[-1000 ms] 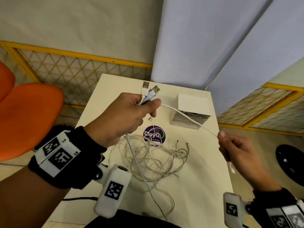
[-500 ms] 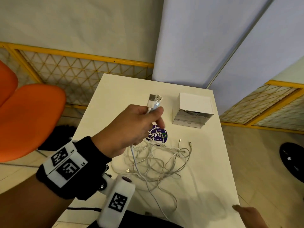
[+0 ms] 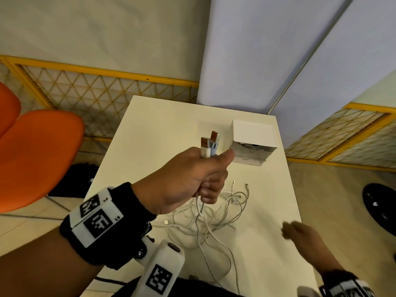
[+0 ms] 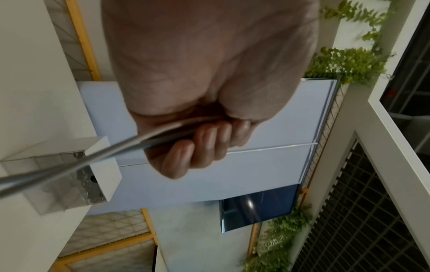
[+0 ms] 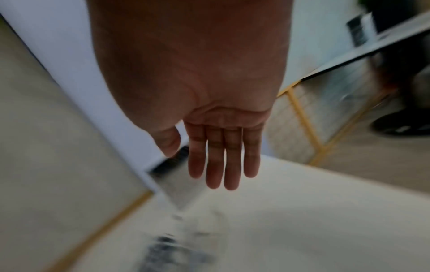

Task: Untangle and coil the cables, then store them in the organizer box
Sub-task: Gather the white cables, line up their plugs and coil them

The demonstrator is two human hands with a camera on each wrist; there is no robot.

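Above the table [image 3: 150, 133], the left hand [image 3: 188, 179] grips two USB plugs [image 3: 209, 146]; the right hand [image 5: 209, 119] hangs empty, fingers straight.

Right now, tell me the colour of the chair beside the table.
Orange; the chair shows best in the head view.

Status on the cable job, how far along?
Early. Done: nothing coiled that I can see; the white organizer box shows something dark inside, unclear what. In hand: the left hand grips two USB-A plug ends, cords trailing down. The right hand is open, empty. Left: the white tangled cable pile on the cream table.
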